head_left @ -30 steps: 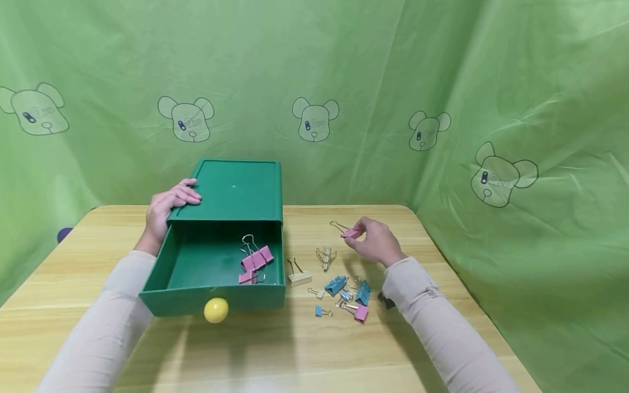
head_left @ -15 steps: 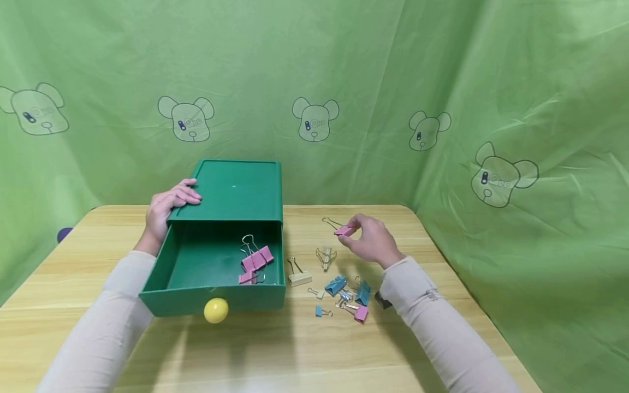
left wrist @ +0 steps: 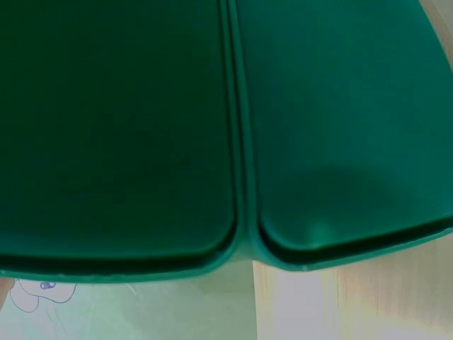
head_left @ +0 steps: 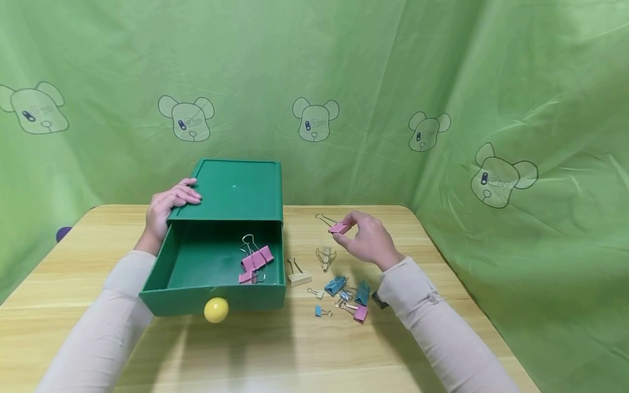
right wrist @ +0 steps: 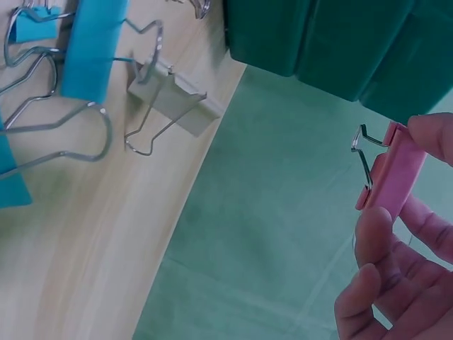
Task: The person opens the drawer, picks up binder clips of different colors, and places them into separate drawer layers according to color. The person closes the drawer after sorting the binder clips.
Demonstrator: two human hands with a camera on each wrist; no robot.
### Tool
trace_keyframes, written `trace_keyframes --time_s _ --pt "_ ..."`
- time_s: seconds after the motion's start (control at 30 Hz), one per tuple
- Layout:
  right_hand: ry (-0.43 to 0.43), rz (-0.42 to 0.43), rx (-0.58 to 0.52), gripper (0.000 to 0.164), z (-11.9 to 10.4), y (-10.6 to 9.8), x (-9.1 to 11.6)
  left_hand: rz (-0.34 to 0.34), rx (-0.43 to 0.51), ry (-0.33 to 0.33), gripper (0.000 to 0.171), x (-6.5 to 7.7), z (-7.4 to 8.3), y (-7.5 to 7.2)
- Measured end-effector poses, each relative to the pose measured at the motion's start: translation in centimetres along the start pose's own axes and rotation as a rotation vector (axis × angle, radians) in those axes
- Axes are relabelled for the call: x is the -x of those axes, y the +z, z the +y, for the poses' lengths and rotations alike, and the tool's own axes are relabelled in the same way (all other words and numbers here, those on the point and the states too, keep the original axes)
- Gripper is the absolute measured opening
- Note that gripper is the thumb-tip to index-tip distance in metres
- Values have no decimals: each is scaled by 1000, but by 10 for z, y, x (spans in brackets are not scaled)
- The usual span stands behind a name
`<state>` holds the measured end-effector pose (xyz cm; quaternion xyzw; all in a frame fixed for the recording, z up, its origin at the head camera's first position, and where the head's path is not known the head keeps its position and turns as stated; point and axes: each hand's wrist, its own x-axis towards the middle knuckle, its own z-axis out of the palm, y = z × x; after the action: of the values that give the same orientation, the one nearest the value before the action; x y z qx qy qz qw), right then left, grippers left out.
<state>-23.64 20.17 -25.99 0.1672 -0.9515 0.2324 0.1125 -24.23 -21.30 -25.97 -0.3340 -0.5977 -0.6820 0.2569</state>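
So the person's right hand (head_left: 368, 237) has thumb and fingertips pinched on a small pink metal binder clip (head_left: 338, 227) with a silver wire handle sticking out ahead. That clip is up over the wooden table (head_left: 329, 360), to the right of the green plastic box (head_left: 241, 191) and not in the open green plastic drawer (head_left: 255, 299). The left hand (head_left: 169, 210) isn't clamped on anything as far as the head view shows; its fingers lie relaxed over the box's left top edge. Can't see where the thumb is.

Looks like a carry, and tbh the grip seems decent: squeezing the flat body, not the wire. Worth holding the wrist high, since that handle leads and could snag on the drawer's side wall. Two pink metal clips (head_left: 257, 258) lie near the drawer's right side, so the bare left part would make a cleaner spot to let go. A light left-hand press should stop the box skidding if the wall gets bumped.
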Motion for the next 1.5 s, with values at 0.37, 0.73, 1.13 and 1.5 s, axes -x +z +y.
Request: trace_keyframes --time_s 0.37,0.73,1.13,1.5 --pt "-52 44 7 33 -13 -4 4 8 -1 -18 54 0 0 0" --pt "-85 61 7 35 -27 -11 8 9 -9 -24 55 0 0 0" --pt "-126 104 -59 32 -46 -17 12 14 -12 -37 55 0 1 0" --pt "-180 144 -99 31 -59 -19 16 11 -8 -42 55 0 2 1"
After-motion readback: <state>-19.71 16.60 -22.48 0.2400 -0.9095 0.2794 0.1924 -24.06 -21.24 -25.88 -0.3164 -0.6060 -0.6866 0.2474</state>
